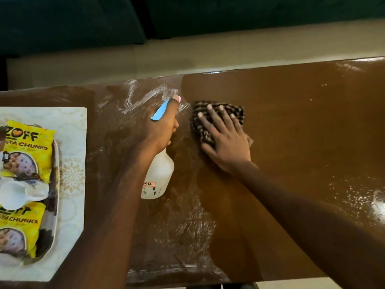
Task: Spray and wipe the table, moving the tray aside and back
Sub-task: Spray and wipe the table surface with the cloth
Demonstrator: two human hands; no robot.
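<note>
My left hand [164, 127] grips the head of a white spray bottle [157, 177] with a blue trigger [160, 111] and a pink nozzle, held over the brown table [291, 122]. My right hand [224, 137] lies flat with spread fingers on a dark striped cloth [216, 119], pressing it to the tabletop just right of the bottle. Wet white streaks mark the table's middle and far part. The tray [54, 184] sits at the left on a pale patterned mat [73, 163], carrying yellow snack packets [27, 151] and a white cup [14, 193].
The table's far edge runs across the upper view, with pale floor and a dark green sofa [73, 24] beyond it. Speckled droplets [358, 197] lie on the right part of the table. The near table edge shows at the bottom.
</note>
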